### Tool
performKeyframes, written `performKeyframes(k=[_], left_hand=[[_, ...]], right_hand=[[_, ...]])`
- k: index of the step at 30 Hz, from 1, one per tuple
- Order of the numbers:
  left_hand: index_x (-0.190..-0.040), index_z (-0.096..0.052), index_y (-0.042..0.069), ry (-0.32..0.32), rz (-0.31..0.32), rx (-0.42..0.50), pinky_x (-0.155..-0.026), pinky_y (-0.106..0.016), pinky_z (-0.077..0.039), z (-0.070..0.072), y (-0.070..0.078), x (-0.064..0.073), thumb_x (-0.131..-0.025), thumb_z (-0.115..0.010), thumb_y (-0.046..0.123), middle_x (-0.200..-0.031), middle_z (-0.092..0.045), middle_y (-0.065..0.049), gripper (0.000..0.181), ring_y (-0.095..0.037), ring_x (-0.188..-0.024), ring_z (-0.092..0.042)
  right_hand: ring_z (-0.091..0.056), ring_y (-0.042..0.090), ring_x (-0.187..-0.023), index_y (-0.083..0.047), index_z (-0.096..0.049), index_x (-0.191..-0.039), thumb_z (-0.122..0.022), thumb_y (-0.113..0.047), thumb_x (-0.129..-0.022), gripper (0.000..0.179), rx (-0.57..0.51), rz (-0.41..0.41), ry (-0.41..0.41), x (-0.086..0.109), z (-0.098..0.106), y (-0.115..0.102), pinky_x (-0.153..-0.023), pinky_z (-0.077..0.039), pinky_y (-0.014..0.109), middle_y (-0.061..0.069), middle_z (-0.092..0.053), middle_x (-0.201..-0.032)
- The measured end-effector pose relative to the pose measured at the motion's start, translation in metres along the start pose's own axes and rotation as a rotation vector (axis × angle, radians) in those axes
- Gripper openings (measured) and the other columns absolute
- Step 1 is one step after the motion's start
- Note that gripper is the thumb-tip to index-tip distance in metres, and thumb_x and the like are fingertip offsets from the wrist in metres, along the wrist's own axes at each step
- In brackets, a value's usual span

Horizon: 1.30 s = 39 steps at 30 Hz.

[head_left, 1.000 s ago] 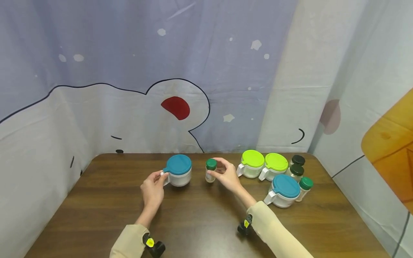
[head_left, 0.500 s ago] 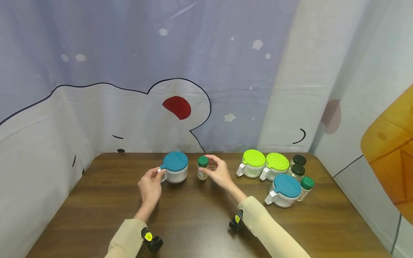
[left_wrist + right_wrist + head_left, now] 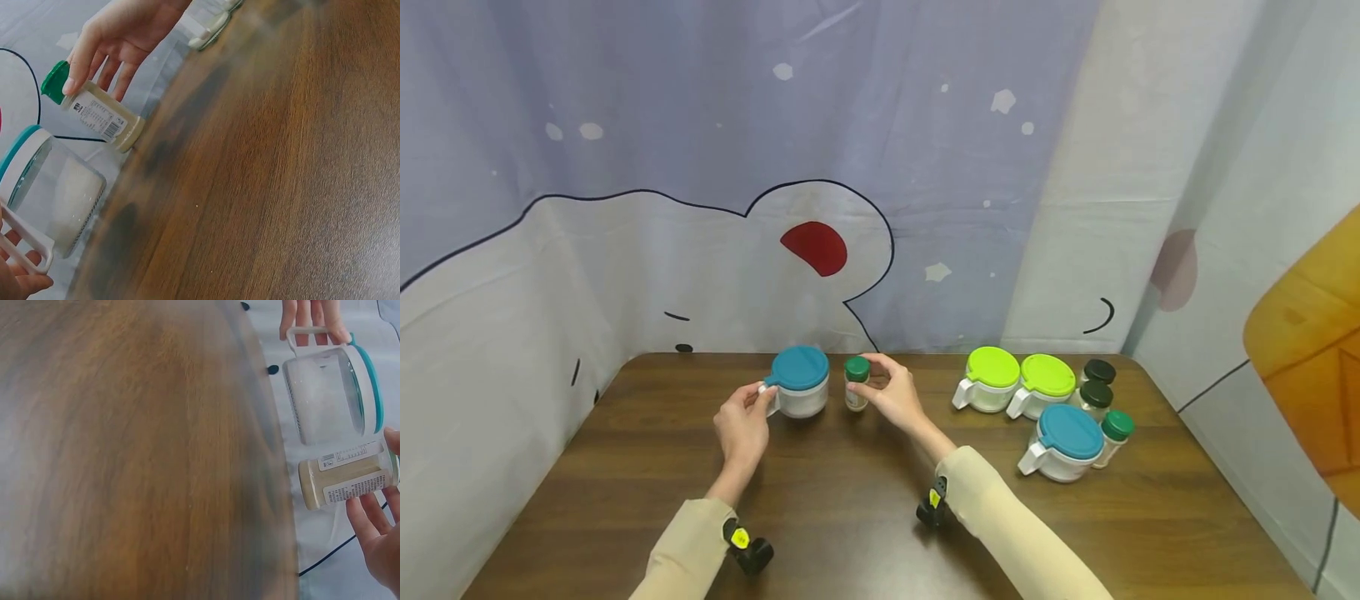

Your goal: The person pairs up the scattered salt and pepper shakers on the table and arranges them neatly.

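Note:
My left hand (image 3: pixel 742 425) grips the white handle of a clear seasoning jar (image 3: pixel 803 402) with a blue lid, near the table's back edge. White contents fill part of that jar (image 3: pixel 69 194), as the left wrist view shows. Just to its right, my right hand (image 3: pixel 892 397) pinches a small spice bottle (image 3: pixel 855 397) below its green cap, thumb on one side and fingers on the other. Labels and pale beige powder show on the spice bottle (image 3: pixel 344 478) in the right wrist view. Both containers are lidded and close together, with shadows on the wood below them.
On the right of the brown table (image 3: pixel 850 517) stand two green-lidded jars (image 3: pixel 992 368) (image 3: pixel 1047 377) and another blue-lidded jar (image 3: pixel 1070 433). Beside them are two dark-capped bottles (image 3: pixel 1096 394) and a green-capped bottle (image 3: pixel 1116 427). A patterned curtain (image 3: pixel 700 275) hangs behind.
Both hands have moved left and slightly back with what they hold. The spice bottle has come closer to the blue-lidded jar. The group on the right stays put.

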State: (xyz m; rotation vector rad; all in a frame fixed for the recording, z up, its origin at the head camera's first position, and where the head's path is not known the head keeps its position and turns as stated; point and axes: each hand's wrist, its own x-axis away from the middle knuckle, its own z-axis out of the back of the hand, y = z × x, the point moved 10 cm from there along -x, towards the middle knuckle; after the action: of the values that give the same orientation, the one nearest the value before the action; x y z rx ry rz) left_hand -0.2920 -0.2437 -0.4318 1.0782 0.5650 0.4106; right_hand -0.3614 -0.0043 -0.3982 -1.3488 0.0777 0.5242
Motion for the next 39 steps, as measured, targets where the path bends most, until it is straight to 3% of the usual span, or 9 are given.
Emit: performKeyframes(k=[8, 15, 39], left_hand=[[-0.110, -0.067, -0.006, 0.016, 0.004, -0.015, -0.085, -0.048, -0.055, 0.005, -0.005, -0.006, -0.091, -0.066, 0.019, -0.109, -0.069, -0.023, 0.031, -0.035, -0.100, -0.068], [-0.110, -0.067, -0.006, 0.050, 0.034, -0.007, -0.085, -0.047, -0.055, 0.012, -0.014, -0.010, -0.091, -0.067, 0.019, -0.108, -0.069, -0.023, 0.031, -0.035, -0.100, -0.068], [-0.112, -0.067, -0.006, 0.116, 0.115, 0.011, -0.087, -0.046, -0.054, 0.019, -0.036, -0.009, -0.090, -0.067, 0.018, -0.108, -0.069, -0.024, 0.032, -0.034, -0.103, -0.068]], right_hand=[[-0.066, 0.034, -0.099, -0.002, -0.062, -0.118, -0.078, -0.005, -0.077, 0.044, 0.014, 0.005, 0.041, -0.015, -0.011, 0.033, -0.085, -0.057, 0.039, 0.020, -0.069, -0.105], [-0.064, 0.040, -0.102, 0.008, -0.059, -0.119, -0.074, 0.001, -0.079, 0.043, -0.012, 0.009, -0.003, -0.012, -0.019, 0.001, -0.087, -0.055, 0.048, 0.027, -0.066, -0.109], [-0.064, 0.040, -0.103, 0.008, -0.059, -0.118, -0.074, 0.001, -0.079, 0.042, -0.027, -0.019, -0.012, -0.017, -0.041, 0.009, -0.088, -0.055, 0.049, 0.028, -0.066, -0.110]])
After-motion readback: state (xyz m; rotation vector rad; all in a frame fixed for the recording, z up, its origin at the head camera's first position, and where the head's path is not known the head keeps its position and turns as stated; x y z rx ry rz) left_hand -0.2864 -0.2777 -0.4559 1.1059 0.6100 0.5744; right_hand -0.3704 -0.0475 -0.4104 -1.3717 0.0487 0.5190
